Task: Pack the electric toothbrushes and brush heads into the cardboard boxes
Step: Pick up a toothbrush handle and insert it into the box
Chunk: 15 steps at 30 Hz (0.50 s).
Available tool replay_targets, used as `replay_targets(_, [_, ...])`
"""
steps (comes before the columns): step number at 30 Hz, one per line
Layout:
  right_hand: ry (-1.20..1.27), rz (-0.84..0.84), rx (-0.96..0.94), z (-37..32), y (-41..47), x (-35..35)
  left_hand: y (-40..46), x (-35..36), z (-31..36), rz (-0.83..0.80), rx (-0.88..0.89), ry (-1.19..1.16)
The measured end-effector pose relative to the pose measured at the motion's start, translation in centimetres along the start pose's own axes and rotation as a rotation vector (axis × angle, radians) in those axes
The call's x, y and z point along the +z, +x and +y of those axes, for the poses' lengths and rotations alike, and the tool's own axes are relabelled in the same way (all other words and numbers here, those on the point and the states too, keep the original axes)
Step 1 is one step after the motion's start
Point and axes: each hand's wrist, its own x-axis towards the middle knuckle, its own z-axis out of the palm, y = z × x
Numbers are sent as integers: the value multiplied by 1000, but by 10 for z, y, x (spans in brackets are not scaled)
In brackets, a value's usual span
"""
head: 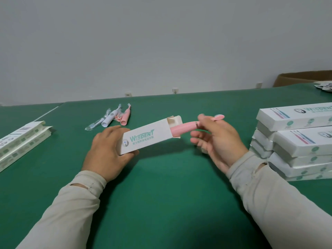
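My left hand (106, 150) grips the closed end of a white cardboard box (149, 137) held above the green table, its flaps open toward the right. A pink electric toothbrush (183, 127) sticks halfway out of the open end, handle inside, brush head (218, 117) pointing right. My right hand (217, 139) pinches the toothbrush near its neck with thumb and forefinger; the other fingers spread loosely. Farther back on the table lie a white toothbrush (112, 116), a second pink toothbrush (125, 115) and wrapped brush heads (95, 124).
A stack of several closed white boxes (296, 141) stands at the right. Flat, unfolded boxes (19, 141) lie at the left edge. A brown carton (301, 78) and some small packets (325, 86) sit at the far right. The green table (161, 194) stretches toward me.
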Motion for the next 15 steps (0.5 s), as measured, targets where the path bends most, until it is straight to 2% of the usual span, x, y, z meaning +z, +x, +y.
replay_targets(3, [39,120,-51,-4,3,-7,0,-1,-2,-19,-14,14])
replay_targets(11, [46,171,-36,-7,6,-9,-2,2,0,-51,-33,36])
replay_targets(13, [-39,162,-49,-7,8,-13,-2,1,-1,-52,-34,50])
replay_targets(15, [-246,89,-106,-9,8,-20,-2,1,-2,-60,-43,67])
